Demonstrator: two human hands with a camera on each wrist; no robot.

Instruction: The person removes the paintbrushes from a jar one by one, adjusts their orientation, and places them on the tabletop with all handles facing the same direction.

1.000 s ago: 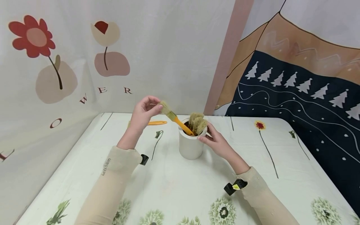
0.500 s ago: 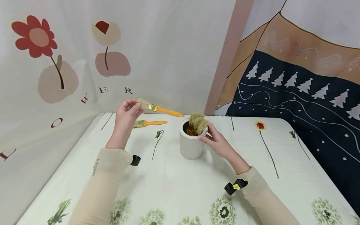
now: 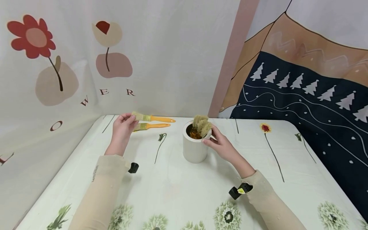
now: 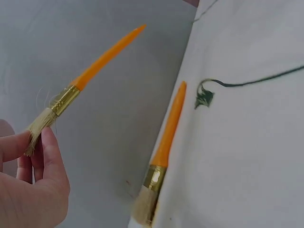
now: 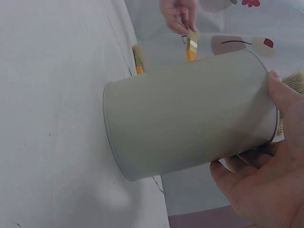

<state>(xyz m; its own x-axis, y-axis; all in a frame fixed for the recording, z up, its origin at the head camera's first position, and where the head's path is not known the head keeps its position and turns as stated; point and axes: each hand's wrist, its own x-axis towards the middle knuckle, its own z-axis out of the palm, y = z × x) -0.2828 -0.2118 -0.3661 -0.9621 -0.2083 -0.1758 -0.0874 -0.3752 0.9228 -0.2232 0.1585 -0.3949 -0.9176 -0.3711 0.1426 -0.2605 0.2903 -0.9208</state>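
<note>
While the left hand (image 3: 123, 124) pinches a brush (image 3: 162, 119) by its bristles between thumb and fingers, the right hand (image 3: 219, 142) grasps a white pot (image 3: 195, 150) at its rim, the thumb on the near side. Seen from the head and reading the pot as the middle of the dial, the left hand lies between nine and ten o'clock, and the right hand sits at three, touching the wall.

The held brush is raised off the desk (image 3: 175, 191), its orange handle pointing toward three o'clock and its brass-coloured ferrule just beyond the fingertips. A second brush (image 3: 156, 126) lies on the desk near the far edge, at six o'clock of the held one and apart from it in the left wrist view, its handle turned roughly the same way.

The pot stands upright on the desk. Out of its mouth rise bristle heads (image 3: 202, 125), crowded against the rim on the two o'clock side, next to the right hand; how many brushes they belong to cannot be told.

Pale green printed blossoms (image 3: 228, 217) run along the six o'clock side of the cloth. At twelve o'clock hangs a light backdrop (image 3: 172, 48), with a red flower print (image 3: 35, 37) at ten and a dark panel of white trees (image 3: 302, 95) at two.
</note>
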